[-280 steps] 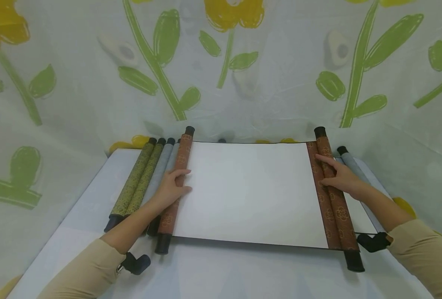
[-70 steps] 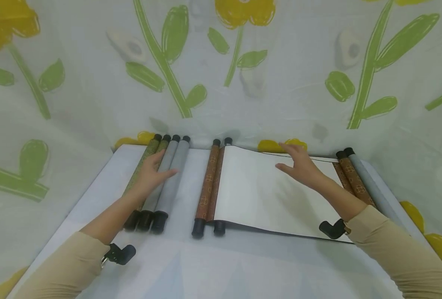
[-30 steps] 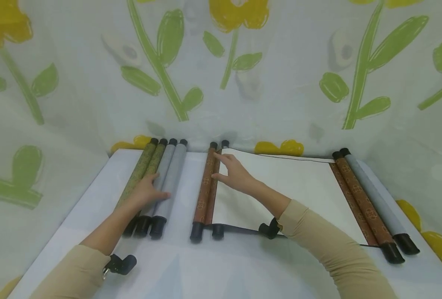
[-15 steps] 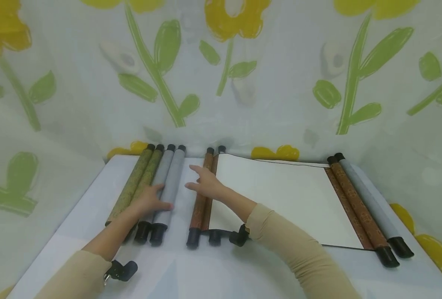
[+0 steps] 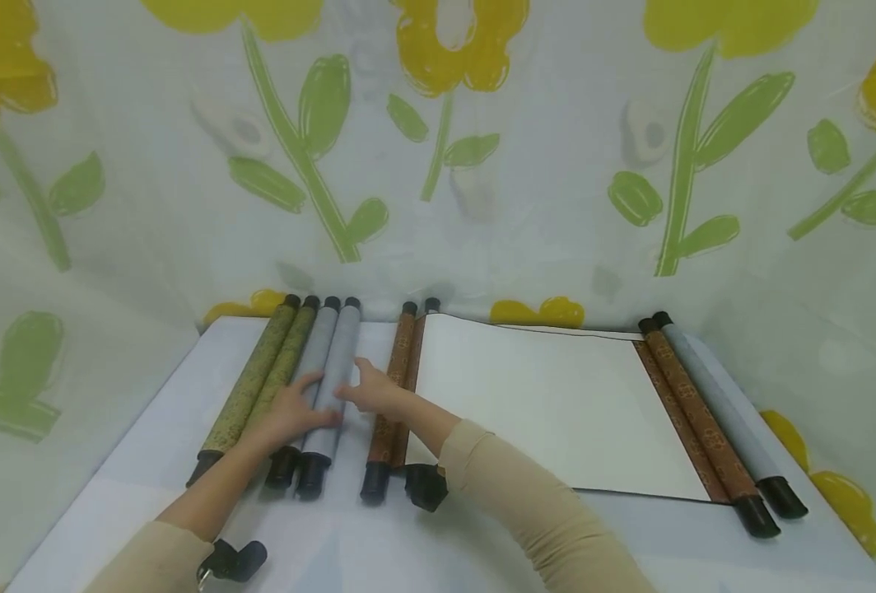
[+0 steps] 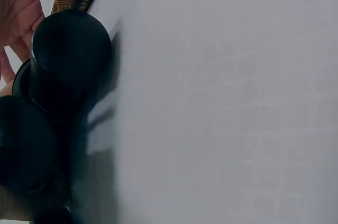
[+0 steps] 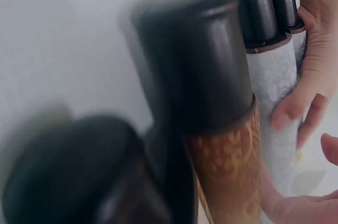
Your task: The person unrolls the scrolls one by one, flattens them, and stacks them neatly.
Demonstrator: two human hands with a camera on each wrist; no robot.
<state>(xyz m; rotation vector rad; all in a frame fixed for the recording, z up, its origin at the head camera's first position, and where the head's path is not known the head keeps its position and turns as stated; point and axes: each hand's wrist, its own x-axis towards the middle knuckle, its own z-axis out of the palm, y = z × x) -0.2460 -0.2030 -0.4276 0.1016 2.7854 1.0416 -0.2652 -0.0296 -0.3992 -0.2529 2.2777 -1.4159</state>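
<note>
Since half a second ago, my right hand (image 5: 374, 394) has crossed further left over the brown patterned roller (image 5: 388, 387) and now reaches the grey scroll (image 5: 332, 387), where my left hand (image 5: 295, 414) already lies. Reading from the left: two green patterned scrolls (image 5: 254, 379) lie side by side on the white table (image 5: 171, 412), touching a pair of grey scrolls to their right; the left hand rests across this bundle with fingers nearly straight and laid over the grey rolls, gripping nothing that I can see. In the right wrist view those fingers (image 7: 311, 92) lie against the grey roll just below its black end cap (image 7: 257, 10). Next comes the right hand, fingers extended and loosely spread, tips touching the rightmost grey scroll, palm above the brown roller; it holds nothing. Beyond it the open scroll's blank white sheet (image 5: 556, 403) lies flat, ending at a second brown roller (image 5: 693, 420) with another grey scroll (image 5: 727, 420) just beside it at the far right. I judge the step in hand to be taking up one of the rolled grey scrolls from the left bundle while the brown scroll lies spread. The next move, as I read it, calls for both hands to curl round that single grey roll and part it from its neighbours without rolling them or disturbing the brown roller close by.
</note>
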